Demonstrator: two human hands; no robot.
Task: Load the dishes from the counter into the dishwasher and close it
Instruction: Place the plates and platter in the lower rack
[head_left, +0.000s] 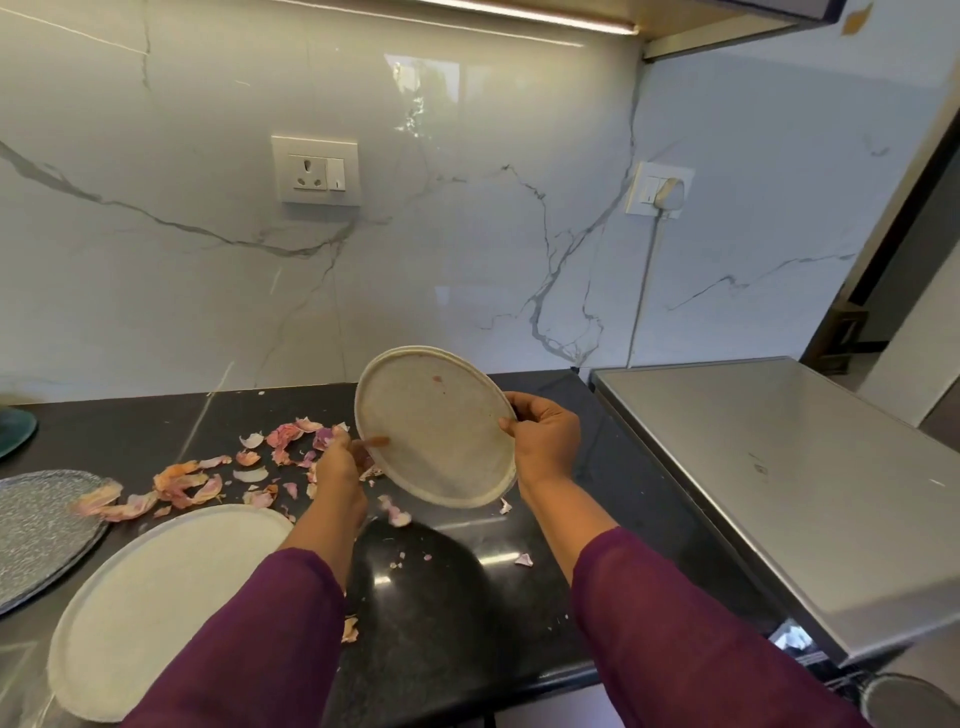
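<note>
Plate (436, 426) up off the counter (467, 597), tipped on edge, centre of scene.
Right hand (545, 441) pinches its right rim; left hand (337, 467) sits at the left rim, too blurry to tell if it grips or just brushes. Tilt prob so scraps drop off, onion peels (192, 483) lie just left. Bigger plate (156, 597) waits near left; steel-topped unit (805, 467) at right, maybe the dishwasher.

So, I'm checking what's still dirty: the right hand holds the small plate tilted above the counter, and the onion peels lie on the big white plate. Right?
Not quite. The head view shows the onion peels scattered on the black counter, beyond the big white plate, not on it. The right hand does hold the small plate tilted above the counter.
</note>
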